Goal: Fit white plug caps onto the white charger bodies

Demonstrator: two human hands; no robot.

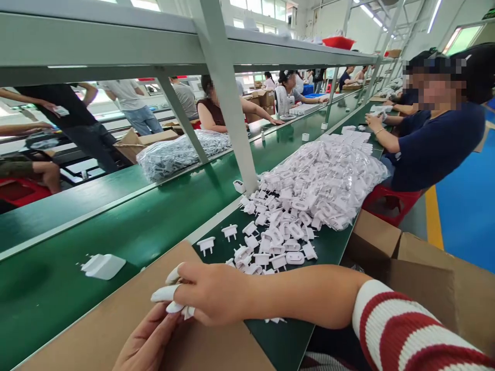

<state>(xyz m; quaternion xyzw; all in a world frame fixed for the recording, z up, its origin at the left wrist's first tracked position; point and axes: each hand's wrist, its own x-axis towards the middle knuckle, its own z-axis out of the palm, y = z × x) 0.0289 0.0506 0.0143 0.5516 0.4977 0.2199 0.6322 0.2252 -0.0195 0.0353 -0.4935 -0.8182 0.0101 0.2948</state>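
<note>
My right hand (211, 293), with white finger cots on several fingertips, reaches in from the right and is closed against my left hand (149, 340). The fingertips of both hands meet over a sheet of brown cardboard (216, 342). Whatever they pinch is mostly hidden behind the fingers; a bit of white shows there. Just beyond the right hand lie loose white two-pin plug pieces (206, 245), part of a large heap (294, 206) that spills from a clear plastic bag (359, 190). A white charger (103, 266) with pins lies on the green conveyor belt to the left.
A slanted metal post (228, 98) carries an overhead shelf (116, 41). Open cardboard boxes (421, 278) stand at the right below the bench edge. A co-worker in a dark shirt (436, 139) sits beyond the heap. Another filled bag (174, 154) lies across the belt.
</note>
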